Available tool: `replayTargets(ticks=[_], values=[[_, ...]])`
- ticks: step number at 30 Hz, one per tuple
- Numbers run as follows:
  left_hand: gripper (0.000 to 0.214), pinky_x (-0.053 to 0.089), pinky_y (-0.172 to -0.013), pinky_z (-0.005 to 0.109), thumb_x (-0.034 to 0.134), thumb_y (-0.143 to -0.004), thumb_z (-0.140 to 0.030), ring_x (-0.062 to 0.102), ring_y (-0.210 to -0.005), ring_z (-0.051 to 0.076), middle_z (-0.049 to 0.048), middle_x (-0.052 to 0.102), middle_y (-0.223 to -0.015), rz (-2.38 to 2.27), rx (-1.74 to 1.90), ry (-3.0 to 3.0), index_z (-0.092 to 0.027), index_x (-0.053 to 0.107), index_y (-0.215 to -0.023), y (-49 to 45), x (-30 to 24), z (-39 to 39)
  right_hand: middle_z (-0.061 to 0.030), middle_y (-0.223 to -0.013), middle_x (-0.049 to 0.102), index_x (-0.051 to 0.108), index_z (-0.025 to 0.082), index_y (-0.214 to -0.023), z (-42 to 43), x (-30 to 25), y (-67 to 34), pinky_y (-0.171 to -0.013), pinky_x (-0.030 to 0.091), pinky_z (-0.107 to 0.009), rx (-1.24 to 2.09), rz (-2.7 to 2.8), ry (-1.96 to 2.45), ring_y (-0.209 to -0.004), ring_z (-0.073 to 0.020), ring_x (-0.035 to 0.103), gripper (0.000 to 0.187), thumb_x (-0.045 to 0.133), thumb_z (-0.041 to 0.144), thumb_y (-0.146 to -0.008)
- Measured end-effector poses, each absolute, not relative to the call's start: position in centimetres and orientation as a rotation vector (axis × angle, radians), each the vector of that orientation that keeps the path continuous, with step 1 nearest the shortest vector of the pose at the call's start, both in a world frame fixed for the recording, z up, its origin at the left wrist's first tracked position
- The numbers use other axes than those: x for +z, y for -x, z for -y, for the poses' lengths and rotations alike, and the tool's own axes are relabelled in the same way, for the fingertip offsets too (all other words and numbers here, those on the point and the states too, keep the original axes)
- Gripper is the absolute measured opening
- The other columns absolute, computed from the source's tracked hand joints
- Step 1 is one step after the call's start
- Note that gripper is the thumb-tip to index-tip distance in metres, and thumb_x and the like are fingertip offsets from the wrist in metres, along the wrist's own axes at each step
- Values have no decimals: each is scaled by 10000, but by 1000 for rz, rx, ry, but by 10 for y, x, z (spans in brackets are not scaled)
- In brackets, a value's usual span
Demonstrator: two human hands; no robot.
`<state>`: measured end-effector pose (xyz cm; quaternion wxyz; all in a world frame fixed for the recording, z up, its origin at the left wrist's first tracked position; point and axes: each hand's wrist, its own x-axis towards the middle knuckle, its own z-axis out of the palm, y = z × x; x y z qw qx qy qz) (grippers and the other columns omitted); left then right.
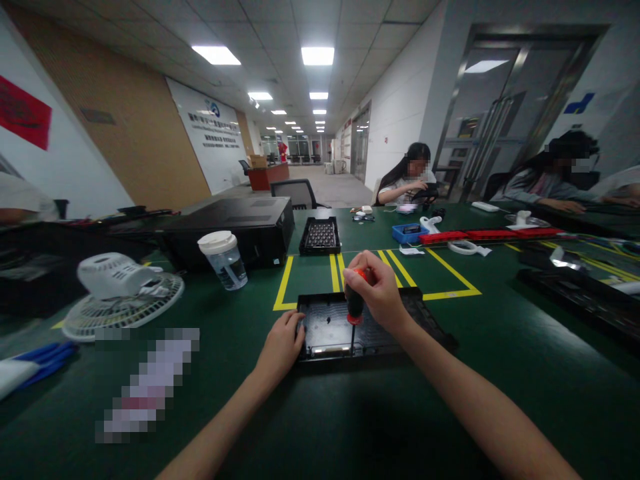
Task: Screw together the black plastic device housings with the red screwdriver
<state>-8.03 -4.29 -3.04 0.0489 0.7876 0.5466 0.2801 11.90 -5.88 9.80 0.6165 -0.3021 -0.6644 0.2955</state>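
Note:
A screwdriver with a red and black handle stands nearly upright in my right hand, fingers wrapped round the handle. Its thin shaft points down into a shallow black plastic panel lying on the green table, near the front edge; whether the tip meets a screw is too small to tell. At the panel's left edge, my left hand grips the rim with its fingers bent over it. A small dark piece lies on the panel's surface, and a metallic strip shows along its front.
Beyond the panel sits a black tray of round parts. A lidded plastic cup, a black computer case and a white fan stand left. Toward the right are a blue bin and black casings. Co-workers sit across the table.

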Motion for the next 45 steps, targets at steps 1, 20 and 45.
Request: replayTargets(ticks=[1, 20, 45], values=[[249, 421, -902, 353, 393, -834, -201, 535, -992, 200, 84, 544, -1083, -1667, 856, -2400, -175, 550, -1026, 80, -31, 43, 40, -611, 430, 407, 172, -618, 59, 99, -119, -472, 330, -215, 645, 1529, 707, -510, -76, 404, 243, 564, 271, -775], [251, 425, -901, 355, 388, -836, -201, 533, -996, 198, 83, 541, -1090, -1645, 880, -2397, -176, 548, -1028, 80, -30, 43, 31, -619, 370, 352, 189, -605, 73, 95, -111, -519, 311, -236, 210, 1488, 910, -562, -102, 352, 289, 556, 279, -789], [248, 431, -895, 360, 396, -835, -213, 541, -992, 203, 85, 550, -1081, -1651, 870, -2390, -181, 557, -1022, 79, -29, 43, 32, -607, 323, 329, 195, -603, 83, 92, -104, -518, 288, -252, 110, 1444, 962, -555, -108, 318, 313, 571, 277, -784]])
